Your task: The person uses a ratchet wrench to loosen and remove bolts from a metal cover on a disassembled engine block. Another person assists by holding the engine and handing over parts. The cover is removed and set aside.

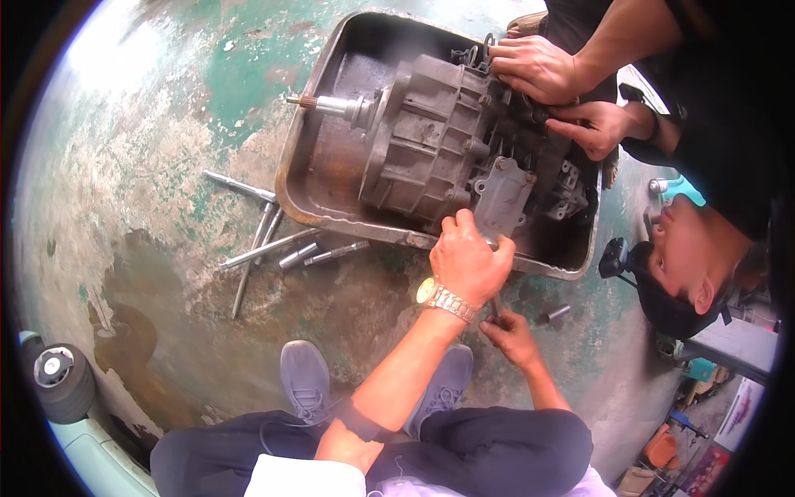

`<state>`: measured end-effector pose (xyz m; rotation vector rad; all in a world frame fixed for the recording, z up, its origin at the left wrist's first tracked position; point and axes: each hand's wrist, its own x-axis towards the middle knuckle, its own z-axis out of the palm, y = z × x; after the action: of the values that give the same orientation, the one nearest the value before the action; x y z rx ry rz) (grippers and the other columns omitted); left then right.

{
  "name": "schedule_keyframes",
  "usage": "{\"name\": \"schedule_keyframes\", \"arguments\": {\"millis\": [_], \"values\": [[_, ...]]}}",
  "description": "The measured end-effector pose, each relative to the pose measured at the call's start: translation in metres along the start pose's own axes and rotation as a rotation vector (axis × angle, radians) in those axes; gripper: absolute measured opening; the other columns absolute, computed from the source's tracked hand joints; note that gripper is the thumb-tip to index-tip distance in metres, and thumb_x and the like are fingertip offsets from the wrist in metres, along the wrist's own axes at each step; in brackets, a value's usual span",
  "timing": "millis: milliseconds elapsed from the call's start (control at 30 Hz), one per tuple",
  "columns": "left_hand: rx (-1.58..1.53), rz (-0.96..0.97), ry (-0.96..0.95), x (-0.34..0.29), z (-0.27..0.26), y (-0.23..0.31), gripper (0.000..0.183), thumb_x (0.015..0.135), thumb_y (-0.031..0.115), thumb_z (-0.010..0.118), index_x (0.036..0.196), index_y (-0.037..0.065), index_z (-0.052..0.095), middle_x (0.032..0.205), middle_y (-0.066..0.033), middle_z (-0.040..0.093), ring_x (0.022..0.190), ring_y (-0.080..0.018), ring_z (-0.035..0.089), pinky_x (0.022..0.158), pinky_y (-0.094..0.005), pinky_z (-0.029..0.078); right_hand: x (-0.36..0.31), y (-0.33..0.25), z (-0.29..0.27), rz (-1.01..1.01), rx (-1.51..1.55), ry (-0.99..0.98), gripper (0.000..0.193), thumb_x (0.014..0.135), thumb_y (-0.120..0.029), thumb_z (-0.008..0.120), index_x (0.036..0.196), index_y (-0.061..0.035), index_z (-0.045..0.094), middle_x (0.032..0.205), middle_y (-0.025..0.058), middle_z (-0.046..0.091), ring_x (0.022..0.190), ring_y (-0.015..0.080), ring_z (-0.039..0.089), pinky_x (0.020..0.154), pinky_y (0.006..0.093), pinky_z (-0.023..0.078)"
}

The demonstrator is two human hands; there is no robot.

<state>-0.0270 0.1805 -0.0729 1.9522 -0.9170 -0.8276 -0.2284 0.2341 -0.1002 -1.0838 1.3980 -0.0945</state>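
Observation:
A grey metal gearbox (426, 132) lies on its side in a rusty-rimmed metal tray (319, 214). My left hand (470, 261), with a watch at its wrist, is curled at the tray's near rim, close to the gearbox's cover plate (503, 195). From under it a metal wrench handle (496, 308) slants toward me; its head is hidden. Nearer to me, my right hand (512, 338) pinches the handle's lower end. On the gearbox's far right side are a co-worker's two hands (542, 70), closed about parts I cannot make out.
Several steel bars and sockets (265, 248) lie on the floor left of the tray. A loose socket (558, 313) lies right of my hands. The co-worker's head (687, 277) leans in from the right. A black wheel (62, 383) stands at lower left.

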Motion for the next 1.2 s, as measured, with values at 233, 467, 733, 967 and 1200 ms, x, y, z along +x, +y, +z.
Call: {"name": "schedule_keyframes", "arguments": {"millis": [233,467,733,967,1200], "values": [[-0.028,-0.027,-0.015,0.001,-0.003,0.001,0.045,0.077,0.030,0.069,0.103,-0.004,0.053,0.097,-0.0268,0.061,0.084,-0.0461,0.062,0.075,-0.0526,0.051,0.000,0.004,0.002,-0.035,0.033,-0.004,0.016,0.088,-0.016,0.073,0.090,-0.0043,0.062,0.071,-0.0037,0.056,0.061,0.0050,0.048,0.055,0.0227,0.038],[-0.021,-0.042,-0.051,0.001,-0.004,0.002,0.045,0.077,0.030,0.069,0.104,-0.003,0.053,0.098,-0.0271,0.060,0.087,-0.0459,0.063,0.076,-0.0518,0.052,-0.004,0.010,-0.012,-0.039,0.169,-0.082,0.020,0.086,-0.016,0.076,0.096,-0.0025,0.065,0.078,-0.0017,0.061,0.066,0.0066,0.053,0.059,0.0229,0.042],[0.002,0.000,-0.021,0.001,-0.003,0.002,0.044,0.077,0.029,0.069,0.102,-0.004,0.053,0.097,-0.0273,0.058,0.086,-0.0459,0.063,0.075,-0.0519,0.053,-0.001,0.017,-0.021,-0.021,0.230,-0.124,0.024,0.085,-0.018,0.078,0.099,-0.0020,0.066,0.079,-0.0005,0.062,0.065,0.0072,0.053,0.059,0.0232,0.043],[0.019,-0.011,-0.038,0.002,-0.004,0.003,0.044,0.077,0.028,0.069,0.102,-0.004,0.052,0.098,-0.0272,0.059,0.086,-0.0459,0.063,0.075,-0.0521,0.053,-0.003,0.019,-0.021,-0.033,0.276,-0.134,0.026,0.087,-0.021,0.077,0.100,-0.0015,0.065,0.078,-0.0002,0.061,0.065,0.0075,0.052,0.058,0.0236,0.042],[0.028,-0.001,-0.035,0.002,-0.004,0.002,0.045,0.078,0.029,0.069,0.103,-0.004,0.052,0.099,-0.0276,0.059,0.086,-0.0458,0.063,0.075,-0.0519,0.053,-0.005,0.018,-0.020,-0.028,0.259,-0.116,0.028,0.086,-0.021,0.077,0.100,-0.0010,0.064,0.079,0.0000,0.061,0.066,0.0076,0.053,0.059,0.0235,0.042]]}}
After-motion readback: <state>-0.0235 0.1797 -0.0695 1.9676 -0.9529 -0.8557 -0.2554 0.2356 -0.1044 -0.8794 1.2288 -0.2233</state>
